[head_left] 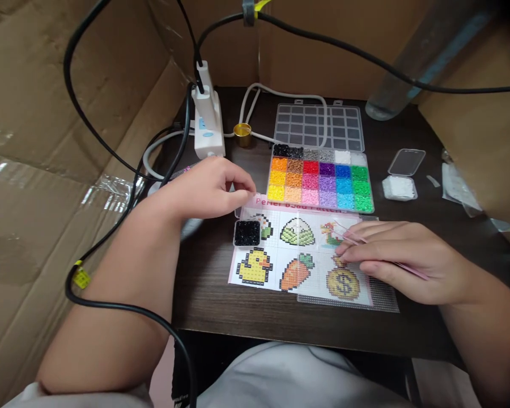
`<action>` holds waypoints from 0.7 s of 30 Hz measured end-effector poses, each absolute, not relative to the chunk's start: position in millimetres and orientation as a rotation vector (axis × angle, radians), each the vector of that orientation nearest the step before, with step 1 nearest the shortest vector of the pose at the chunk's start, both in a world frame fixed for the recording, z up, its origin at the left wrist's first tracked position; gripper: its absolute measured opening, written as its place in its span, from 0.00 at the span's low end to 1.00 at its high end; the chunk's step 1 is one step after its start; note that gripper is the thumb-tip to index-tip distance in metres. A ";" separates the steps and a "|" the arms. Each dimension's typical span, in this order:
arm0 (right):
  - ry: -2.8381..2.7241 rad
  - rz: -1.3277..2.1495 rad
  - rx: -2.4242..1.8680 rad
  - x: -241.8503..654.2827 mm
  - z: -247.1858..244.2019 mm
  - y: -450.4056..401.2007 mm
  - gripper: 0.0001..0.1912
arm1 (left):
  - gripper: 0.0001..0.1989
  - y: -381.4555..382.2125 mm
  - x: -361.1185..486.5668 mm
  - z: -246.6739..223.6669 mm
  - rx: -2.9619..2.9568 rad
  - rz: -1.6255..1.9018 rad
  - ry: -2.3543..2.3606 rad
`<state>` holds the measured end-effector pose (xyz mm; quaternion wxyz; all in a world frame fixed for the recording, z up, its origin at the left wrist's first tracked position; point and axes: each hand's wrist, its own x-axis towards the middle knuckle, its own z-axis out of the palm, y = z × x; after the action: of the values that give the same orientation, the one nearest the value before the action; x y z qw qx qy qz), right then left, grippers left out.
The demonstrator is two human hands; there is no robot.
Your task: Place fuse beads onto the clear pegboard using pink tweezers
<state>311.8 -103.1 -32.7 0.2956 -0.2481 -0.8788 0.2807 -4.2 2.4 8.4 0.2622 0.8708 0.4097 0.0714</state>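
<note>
Head view: the right hand (402, 258), at right of centre, pinches pink tweezers (382, 255) between narrow fingers; their long axis runs from lower right up to the left, tips over the pattern sheet (280, 249). The left hand (206, 190), left of centre, has curled fingertips touching the sheet's top edge, holding nothing, just above a small tray of black beads (247, 233). Behind, the open bead box (320, 178) holds sorted colours.
</note>
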 end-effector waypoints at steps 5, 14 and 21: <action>-2.344 0.734 -0.699 309.4 -28.1 -102.4 0.08 | 0.14 6.0 -3.9 7.5 2.337 0.159 1.166; -2.339 0.706 -0.724 310.7 -26.7 -103.2 0.06 | 0.18 6.7 -1.5 10.1 2.347 0.132 1.267; -2.370 0.673 -0.731 312.0 -27.5 -103.3 0.06 | 0.15 6.0 -1.9 9.6 2.347 0.212 1.276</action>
<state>312.0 -103.3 -27.5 0.2817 -0.2729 -0.8849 0.2514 -1.9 6.0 9.6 0.2288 0.8527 0.4633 0.0769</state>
